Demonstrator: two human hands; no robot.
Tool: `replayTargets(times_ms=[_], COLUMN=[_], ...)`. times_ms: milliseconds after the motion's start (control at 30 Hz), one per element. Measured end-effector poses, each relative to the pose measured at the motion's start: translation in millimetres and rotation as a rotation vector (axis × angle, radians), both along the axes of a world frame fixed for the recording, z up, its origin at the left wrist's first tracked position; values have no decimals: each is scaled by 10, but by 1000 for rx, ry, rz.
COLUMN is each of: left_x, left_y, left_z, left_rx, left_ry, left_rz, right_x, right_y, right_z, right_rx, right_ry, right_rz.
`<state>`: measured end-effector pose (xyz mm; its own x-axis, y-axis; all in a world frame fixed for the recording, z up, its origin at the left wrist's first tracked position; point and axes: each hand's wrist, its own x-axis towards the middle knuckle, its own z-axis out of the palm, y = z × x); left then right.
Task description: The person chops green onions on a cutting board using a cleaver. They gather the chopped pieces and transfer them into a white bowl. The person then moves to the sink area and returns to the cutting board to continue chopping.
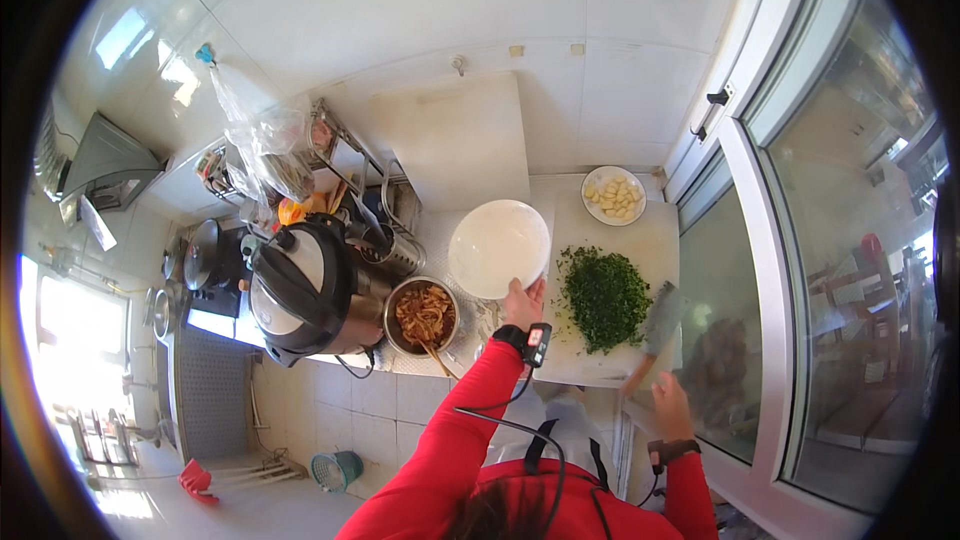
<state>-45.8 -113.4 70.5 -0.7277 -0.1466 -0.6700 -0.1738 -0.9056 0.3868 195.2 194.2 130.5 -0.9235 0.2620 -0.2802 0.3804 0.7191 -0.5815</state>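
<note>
My left hand (522, 305) grips the lower rim of a white round dish (498, 242), tilted over the worktop. To its right, a pile of chopped green herbs (602, 302) lies on a pale cutting board (650, 232). A blurred cleaver (660, 318) with a wooden handle rests along the board's right side. My right hand (670, 402) is just beside the handle, apart from it, with loosely bent fingers and nothing visible in them. A small dish of peeled garlic (615, 195) sits above the herbs. Left of the white dish stands a steel bowl of brown strips (422, 314) with a wooden utensil.
A large electric pressure cooker (305, 290), a rack (330, 130) with bags and utensils, and an upright pale board (455, 125) line the counter. A stove with pans (205, 255) is farther left. A glass door (830, 270) borders the right; a teal bin (338, 470) is below.
</note>
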Motion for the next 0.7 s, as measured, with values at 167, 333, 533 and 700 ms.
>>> replayTargets(times_ms=[167,333,533,700], left_x=[-290,-412,-409,-414], left_y=[-150,-404,-540,-527], left_z=[-398,-801,-929,-870], left_rx=[-38,-87,-144,-201], left_ry=[-85,-133,-85,-54], left_rz=[121,115,59,44], right_x=[-191,-258,-203,-214], right_y=[-29,-213,-272,-32], right_z=[-467,-928,-1191,-1229], right_rx=[81,133,-14,-106], right_ry=[-178,-27,68,82], right_rz=[-113,-171,-342,-479])
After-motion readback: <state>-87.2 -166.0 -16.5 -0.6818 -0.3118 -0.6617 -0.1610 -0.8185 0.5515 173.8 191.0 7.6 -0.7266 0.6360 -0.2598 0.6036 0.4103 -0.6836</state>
